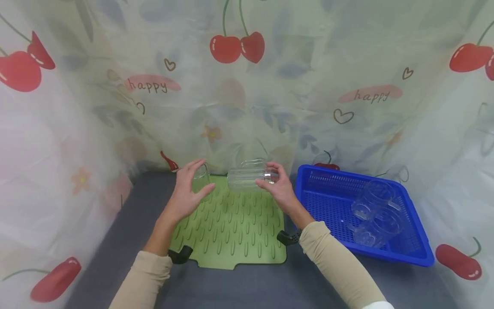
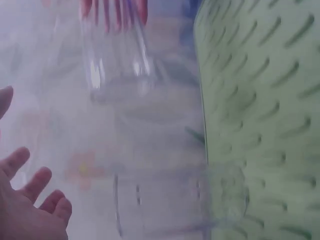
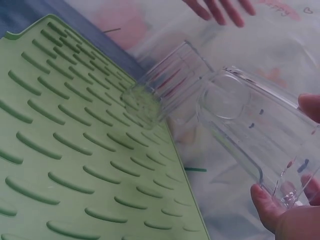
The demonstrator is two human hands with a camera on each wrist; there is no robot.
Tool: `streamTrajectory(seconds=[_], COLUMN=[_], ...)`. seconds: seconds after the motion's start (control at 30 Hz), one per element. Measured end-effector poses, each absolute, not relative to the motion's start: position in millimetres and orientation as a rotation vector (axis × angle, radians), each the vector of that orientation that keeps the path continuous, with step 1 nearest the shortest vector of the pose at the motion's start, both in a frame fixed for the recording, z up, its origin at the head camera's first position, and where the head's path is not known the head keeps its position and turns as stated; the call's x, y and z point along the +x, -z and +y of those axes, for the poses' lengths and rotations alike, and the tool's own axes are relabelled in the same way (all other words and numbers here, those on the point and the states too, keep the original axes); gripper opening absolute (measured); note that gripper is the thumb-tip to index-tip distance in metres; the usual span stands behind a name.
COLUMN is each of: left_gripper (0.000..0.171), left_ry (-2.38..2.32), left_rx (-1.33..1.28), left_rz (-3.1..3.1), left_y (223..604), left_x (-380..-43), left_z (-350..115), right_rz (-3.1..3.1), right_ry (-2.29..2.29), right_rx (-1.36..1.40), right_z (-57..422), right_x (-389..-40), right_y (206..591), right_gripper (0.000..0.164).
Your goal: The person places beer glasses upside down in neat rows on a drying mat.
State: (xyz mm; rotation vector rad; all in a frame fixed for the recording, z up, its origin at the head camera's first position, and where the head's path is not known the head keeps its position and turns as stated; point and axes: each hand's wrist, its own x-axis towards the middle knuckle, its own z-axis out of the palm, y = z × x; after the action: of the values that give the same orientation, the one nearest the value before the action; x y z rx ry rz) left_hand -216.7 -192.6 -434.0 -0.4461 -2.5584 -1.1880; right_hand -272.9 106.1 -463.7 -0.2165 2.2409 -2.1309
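Note:
My right hand (image 1: 279,185) grips a clear glass mug (image 1: 245,178) near one end. The mug is tipped on its side over the back of the green ridged mat (image 1: 239,234), with its handle (image 1: 252,162) facing the back curtain. A second clear glass (image 3: 167,87) stands upright at the mat's back left edge. My left hand (image 1: 186,189) is beside that glass, thumb and fingers spread apart. In the left wrist view, a gap shows between the left fingers (image 2: 37,185) and the standing glass (image 2: 175,207).
On the right sits a blue plastic basket (image 1: 320,210) with clear glass mugs (image 1: 376,219) in its right part. Mat and basket lie on a dark grey tabletop (image 1: 239,287). A cherry-printed curtain (image 1: 270,86) hangs behind and at both sides.

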Motion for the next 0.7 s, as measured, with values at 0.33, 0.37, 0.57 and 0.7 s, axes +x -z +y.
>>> streamTrajectory(seconds=[0.33,0.37,0.57,0.7], left_gripper=[0.078,0.078,0.075,0.076], left_ry=[1.3,1.338,1.563,1.618], left_rx=[-0.496,-0.486,-0.45,-0.409], left_rz=[-2.66,-2.659,-2.588,-2.569], left_y=[444.2,445.4,457.9,465.5], left_x=[-221.5,-222.2,-229.5,-232.2], left_z=[-151.6,-149.1,-139.9,-135.7], right_rz=[2.24,2.245,2.215,2.146], right_ry=[2.114,2.11,2.137,2.187], right_rx=[-0.238,-0.24,-0.267,-0.278], right_z=[105.8,105.7,104.7,103.9], right_x=[-272.9,-272.8,-271.6,-270.6], right_y=[463.2,463.1,462.4,462.2], right_gripper=[0.069,0.069,0.067,0.067])
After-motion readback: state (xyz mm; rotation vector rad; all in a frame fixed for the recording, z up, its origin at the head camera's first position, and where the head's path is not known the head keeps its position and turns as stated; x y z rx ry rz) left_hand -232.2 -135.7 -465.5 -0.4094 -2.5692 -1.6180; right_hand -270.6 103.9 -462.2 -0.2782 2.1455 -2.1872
